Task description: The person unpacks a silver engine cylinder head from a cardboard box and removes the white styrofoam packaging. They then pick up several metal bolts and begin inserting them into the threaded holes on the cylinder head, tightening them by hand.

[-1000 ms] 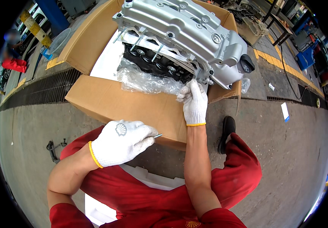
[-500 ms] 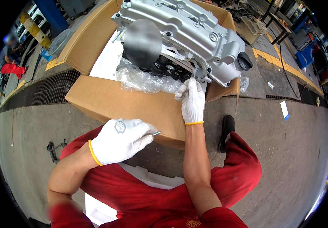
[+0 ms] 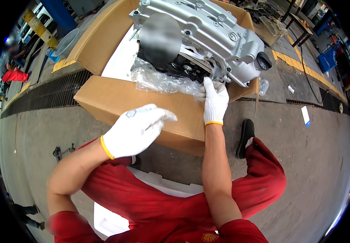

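A silver-grey engine (image 3: pixel 219 40) sits in an open cardboard box (image 3: pixel 138 103), with black lower parts (image 3: pixel 187 69) showing. My right hand (image 3: pixel 216 99), in a white knit glove with a yellow cuff, reaches to the engine's lower near corner. Its thumb and fingers are closed there; whatever they grip is hidden. My left hand (image 3: pixel 136 131), gloved alike, hovers over the box's near side with fingers bent together. Anything in its grasp is out of sight. Crumpled clear plastic wrap (image 3: pixel 158 83) lies along the engine's near edge. A blurred round patch covers part of the engine.
A white foam piece (image 3: pixel 163 184) lies below my legs. On the floor at left is a dark metal tool (image 3: pixel 61 152). A floor grate (image 3: pixel 45 95) runs left of the box. A person in red (image 3: pixel 15 75) is far left. A metal bench (image 3: pixel 300 26) stands far right.
My left hand has moved up and slightly right; the small metal rod at its fingertips no longer shows. My right hand has turned, still at the engine corner. The whole view has shifted slightly.
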`<state>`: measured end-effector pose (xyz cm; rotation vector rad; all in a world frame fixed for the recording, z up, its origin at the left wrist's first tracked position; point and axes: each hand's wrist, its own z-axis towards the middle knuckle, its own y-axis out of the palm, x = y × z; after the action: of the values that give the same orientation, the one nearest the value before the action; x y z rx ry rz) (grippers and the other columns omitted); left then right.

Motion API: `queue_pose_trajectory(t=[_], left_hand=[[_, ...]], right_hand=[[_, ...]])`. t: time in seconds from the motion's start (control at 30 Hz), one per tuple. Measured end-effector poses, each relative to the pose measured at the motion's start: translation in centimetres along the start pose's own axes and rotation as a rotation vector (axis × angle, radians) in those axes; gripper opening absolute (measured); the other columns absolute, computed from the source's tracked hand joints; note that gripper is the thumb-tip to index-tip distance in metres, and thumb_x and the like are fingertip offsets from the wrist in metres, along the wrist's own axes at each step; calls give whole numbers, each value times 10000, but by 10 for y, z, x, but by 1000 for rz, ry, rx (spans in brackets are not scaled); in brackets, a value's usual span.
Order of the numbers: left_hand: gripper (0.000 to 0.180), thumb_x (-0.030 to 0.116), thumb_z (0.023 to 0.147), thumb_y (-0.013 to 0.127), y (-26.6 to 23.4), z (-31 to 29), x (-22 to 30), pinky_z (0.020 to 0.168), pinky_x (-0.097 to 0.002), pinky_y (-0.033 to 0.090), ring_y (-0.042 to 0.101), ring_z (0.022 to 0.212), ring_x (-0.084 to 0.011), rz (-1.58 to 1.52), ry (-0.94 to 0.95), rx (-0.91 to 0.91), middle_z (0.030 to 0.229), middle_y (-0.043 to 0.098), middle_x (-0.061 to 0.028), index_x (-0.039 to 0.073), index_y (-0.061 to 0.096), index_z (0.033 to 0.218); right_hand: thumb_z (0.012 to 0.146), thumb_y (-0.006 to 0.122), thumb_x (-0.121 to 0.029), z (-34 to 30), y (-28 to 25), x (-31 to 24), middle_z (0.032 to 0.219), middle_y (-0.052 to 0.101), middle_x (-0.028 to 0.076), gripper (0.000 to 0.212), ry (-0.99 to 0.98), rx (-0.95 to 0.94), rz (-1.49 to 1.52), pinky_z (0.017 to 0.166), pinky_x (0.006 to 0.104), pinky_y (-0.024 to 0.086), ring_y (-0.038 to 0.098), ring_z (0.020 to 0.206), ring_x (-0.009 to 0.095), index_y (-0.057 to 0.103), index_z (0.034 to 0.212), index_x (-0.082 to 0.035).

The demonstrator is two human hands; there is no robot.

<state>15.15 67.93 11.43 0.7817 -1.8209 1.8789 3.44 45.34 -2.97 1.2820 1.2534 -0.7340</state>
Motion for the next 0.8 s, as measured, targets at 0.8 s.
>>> queue_pose_trajectory(t=[0.8], left_hand=[[331, 328, 996, 574, 51, 115, -148, 924, -454, 562, 731, 1018, -362, -147, 161, -192, 1115, 773, -164, 92, 737, 1163]], right_hand=[[1094, 647, -285, -1, 9, 11, 773, 661, 30, 262, -267, 96, -145, 617, 262, 490, 592, 658, 106, 646, 994, -43]])
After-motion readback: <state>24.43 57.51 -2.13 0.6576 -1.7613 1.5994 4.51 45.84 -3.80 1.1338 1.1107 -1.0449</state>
